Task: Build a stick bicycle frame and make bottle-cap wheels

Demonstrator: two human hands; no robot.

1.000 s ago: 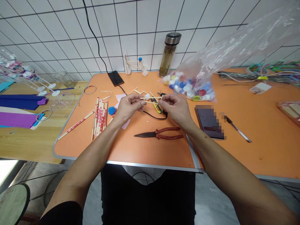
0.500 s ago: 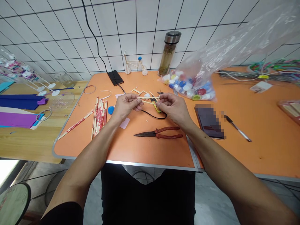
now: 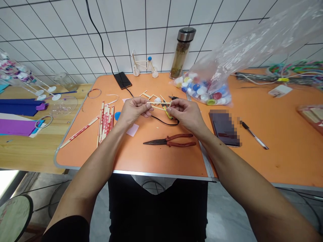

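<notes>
The left hand (image 3: 136,109) and right hand (image 3: 185,112) pinch opposite ends of some thin wooden sticks (image 3: 158,103), raised over the orange table (image 3: 161,164) in front of the body; the fingertips cover the ends, so how they join is hard to make out. Behind the right hand, a clear plastic bag (image 3: 242,50) holds bottle caps (image 3: 202,90) in white, blue, red and yellow. The steel-lidded glass tumbler (image 3: 180,55) by the wall contains amber liquid with leafy matter. At the left, a clear dish (image 3: 75,107) carries small transparent bits, too blurred to identify. The right hand partly hides a yellow utility knife (image 3: 168,114); the left forearm covers the lower ends of some red-and-cream chopsticks (image 3: 107,117). A packet (image 3: 311,117) is cut off by the right edge.
</notes>
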